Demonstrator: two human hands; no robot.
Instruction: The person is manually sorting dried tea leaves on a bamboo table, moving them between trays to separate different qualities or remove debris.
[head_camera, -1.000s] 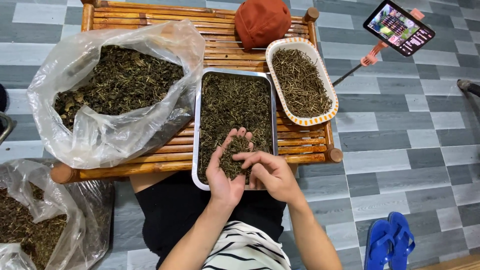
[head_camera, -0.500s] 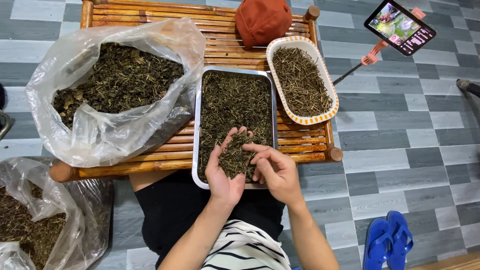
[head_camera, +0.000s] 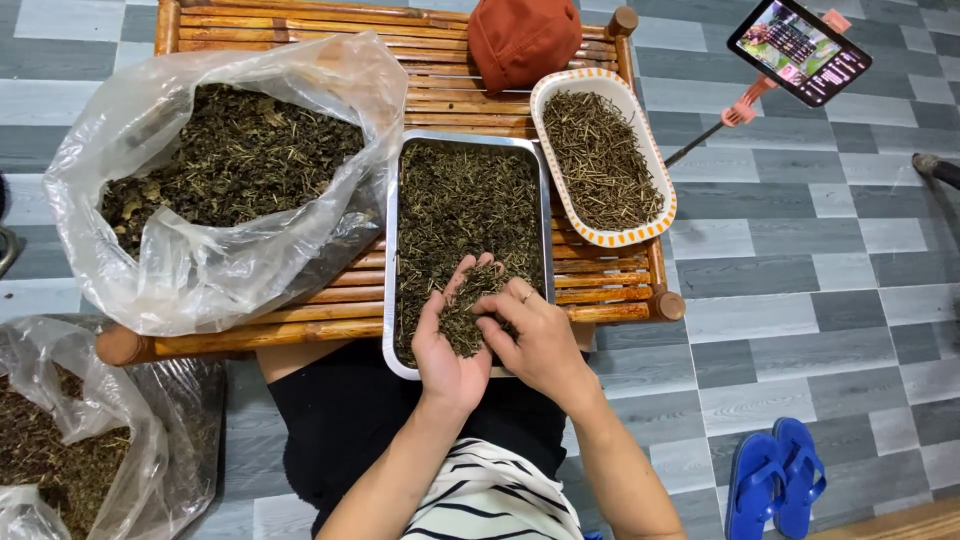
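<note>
below the hands sits a bamboo table (head_camera: 300, 60), then a steel tray (head_camera: 392, 250) of dried herbs. cupped left hand (head_camera: 447, 345) cradles a small herb pile (head_camera: 465, 305); right hand (head_camera: 540, 340) pinches into it, fingers curled.

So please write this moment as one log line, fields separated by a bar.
left hand: cupped, holds dried herbs | right hand: fingers picking in pile | below: metal tray
</note>
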